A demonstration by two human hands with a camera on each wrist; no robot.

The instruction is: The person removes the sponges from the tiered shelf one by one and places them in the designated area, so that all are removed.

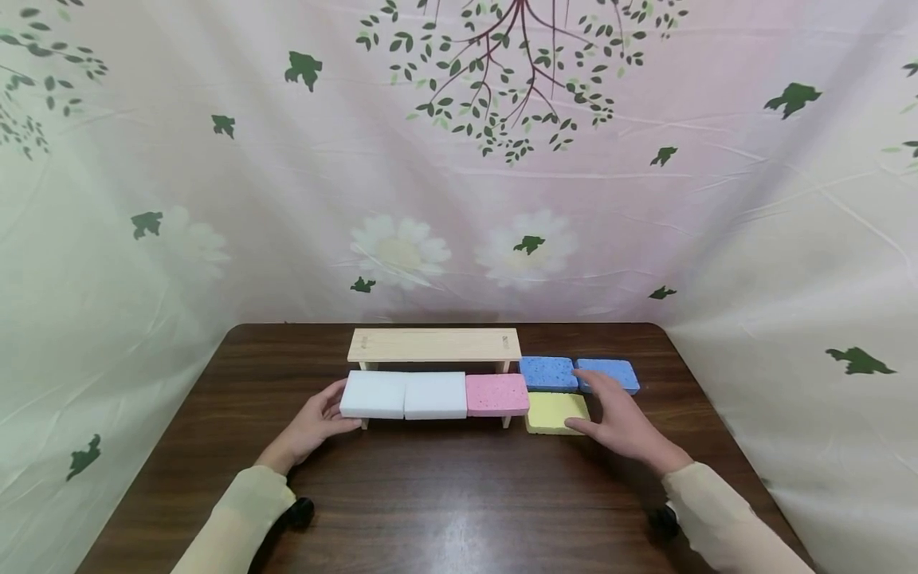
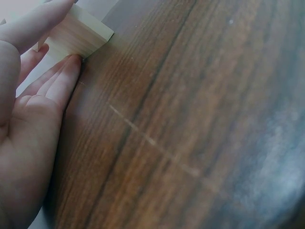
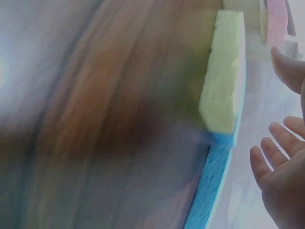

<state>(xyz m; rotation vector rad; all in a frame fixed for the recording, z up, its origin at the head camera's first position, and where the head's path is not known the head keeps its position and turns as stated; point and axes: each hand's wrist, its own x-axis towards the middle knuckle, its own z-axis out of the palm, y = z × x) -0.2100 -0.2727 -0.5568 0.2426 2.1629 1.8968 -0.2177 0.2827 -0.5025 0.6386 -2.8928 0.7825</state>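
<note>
Backed, across the top and down both sides of the frame, by a pale printed curtain [image 1: 301, 199]. Below that, through the lower middle of the frame, laid out on a dark wood counter [image 1: 402, 478]. Near the centre of the frame, built around a small wooden rack [image 1: 433, 344], upper board at the back.

At right of centre, with the right hand [image 1: 624, 418] hovering, fingers [image 3: 271, 152] loosely bent and spread well away from the thumb, pinching nothing; in the right wrist view, apart from the sponges. At left of centre, with the left hand [image 1: 319, 418] about the row's left end, fingers [image 2: 69, 74] fairly straight and spread from the thumb; cannot tell how firmly touching.

Along the rack's front, left to right: a left white sponge [image 1: 373, 395], a right white sponge [image 1: 435, 395] and a pink sponge [image 1: 497, 395], side by side. Right of the rack, on the counter: a left blue sponge [image 1: 547, 374], a right blue sponge [image 1: 620, 377] partly hidden by the fingers and, nearer the bottom of the frame, a yellow sponge [image 1: 551, 412].

Probably at the step of handling the yellow sponge right-handed while steadying the row left-handed; cannot tell whether taking or placing. For a grasp next, would call for lowering the right hand, straddling the yellow sponge and squeezing gently without nudging the blue pair.
</note>
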